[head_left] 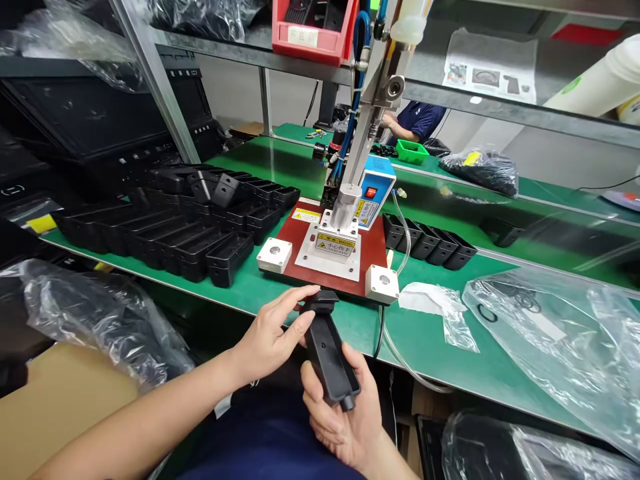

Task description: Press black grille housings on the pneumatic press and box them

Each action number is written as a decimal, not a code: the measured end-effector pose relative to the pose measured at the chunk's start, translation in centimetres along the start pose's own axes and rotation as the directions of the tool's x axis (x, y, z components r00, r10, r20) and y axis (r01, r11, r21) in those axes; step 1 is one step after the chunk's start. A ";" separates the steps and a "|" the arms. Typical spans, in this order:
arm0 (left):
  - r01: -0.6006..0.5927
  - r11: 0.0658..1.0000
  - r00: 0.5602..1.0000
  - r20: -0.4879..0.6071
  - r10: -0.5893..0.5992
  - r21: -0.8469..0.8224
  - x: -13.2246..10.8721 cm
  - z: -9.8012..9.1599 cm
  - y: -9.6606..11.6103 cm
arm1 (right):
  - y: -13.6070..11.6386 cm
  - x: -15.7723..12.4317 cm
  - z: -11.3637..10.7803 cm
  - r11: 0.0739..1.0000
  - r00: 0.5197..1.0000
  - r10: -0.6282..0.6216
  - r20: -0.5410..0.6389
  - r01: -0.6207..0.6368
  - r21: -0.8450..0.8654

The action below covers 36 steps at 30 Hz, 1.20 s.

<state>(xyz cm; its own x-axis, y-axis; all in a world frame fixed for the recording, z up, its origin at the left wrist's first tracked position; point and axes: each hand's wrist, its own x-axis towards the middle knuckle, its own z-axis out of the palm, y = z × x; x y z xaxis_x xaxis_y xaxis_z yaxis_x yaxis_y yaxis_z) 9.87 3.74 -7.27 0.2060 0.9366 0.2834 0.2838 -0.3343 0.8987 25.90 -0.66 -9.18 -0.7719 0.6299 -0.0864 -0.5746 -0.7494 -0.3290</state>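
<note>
A long black plastic housing, its hollow side up, is held in front of the green table. My right hand wraps round its lower end, where a short round stub sticks out. At the upper end sits a small black block, gripped between the thumb and fingers of my left hand. Whether the block is joined to the housing I cannot tell. Just beyond my hands stands a press with a metal cylinder on a red base, with white button boxes at its front corners.
Many black housings stand in rows at the left; several more are right of the press. Clear plastic bags with black rings lie at the right. A shelf with a red bin spans above. Across the table is a person.
</note>
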 end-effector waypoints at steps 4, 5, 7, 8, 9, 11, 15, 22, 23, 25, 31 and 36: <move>0.070 0.995 0.998 0.013 -0.069 -0.071 0.0 0.0 -0.4 | -0.1 -0.3 -0.3 0.992 0.997 -0.079 0.013 0.077 0.102; 0.060 0.996 0.998 -0.011 -0.061 -0.072 0.0 -0.1 -0.5 | -0.1 -0.3 -0.4 0.988 0.995 -0.094 0.044 0.088 0.125; 0.051 0.989 0.998 -0.040 -0.057 -0.137 0.0 -0.1 -0.5 | 0.1 -0.3 -0.8 0.981 0.986 -0.119 0.116 0.099 0.164; 0.049 0.980 0.997 -0.043 -0.059 -0.194 0.0 -0.1 -0.4 | 0.1 -0.3 -1.0 0.978 0.979 -0.132 0.153 0.104 0.180; 0.048 0.965 0.997 -0.040 -0.060 -0.256 0.0 -0.1 -0.3 | 0.3 -0.3 -1.1 0.975 0.971 -0.145 0.188 0.108 0.193; 0.041 0.929 0.998 -0.029 -0.055 -0.368 0.1 0.0 0.0 | 0.4 -0.3 -1.4 0.971 0.954 -0.166 0.248 0.114 0.212; 0.011 0.872 1.000 -0.015 -0.021 -0.489 0.1 0.1 0.3 | 0.2 -0.5 -1.7 0.978 0.949 -0.163 0.271 0.119 0.170; 0.002 0.899 1.000 0.010 0.002 -0.437 0.7 -0.8 0.3 | -1.4 -1.0 -0.8 0.976 0.998 -0.061 -0.023 0.055 -0.212; 0.016 0.917 1.000 0.031 -0.004 -0.399 0.9 -1.0 0.4 | -1.6 -1.0 -0.5 0.943 0.993 -0.077 -0.086 0.045 -0.328; 0.054 0.955 0.995 0.094 -0.027 -0.290 1.5 -1.3 0.8 | -2.2 -0.9 0.0 0.765 0.965 -0.192 -0.178 0.034 -0.643; 0.145 0.956 0.969 0.231 -0.085 -0.255 3.5 -2.1 1.9 | -5.7 -0.4 0.3 -0.258 0.761 -0.632 0.147 -0.027 -0.966; 0.007 0.975 0.991 0.130 0.023 -0.224 6.5 -2.4 2.7 | -10.3 1.1 1.2 -0.615 0.590 -0.614 0.525 0.060 -0.786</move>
<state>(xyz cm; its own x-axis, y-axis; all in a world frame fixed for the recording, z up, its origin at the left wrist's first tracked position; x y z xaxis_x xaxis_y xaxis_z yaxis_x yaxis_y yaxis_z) 9.71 9.18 -2.21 0.3320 0.9073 0.2581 0.0685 -0.2961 0.9527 30.69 7.51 -4.77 -0.2455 0.7243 0.6443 0.5212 0.6590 -0.5422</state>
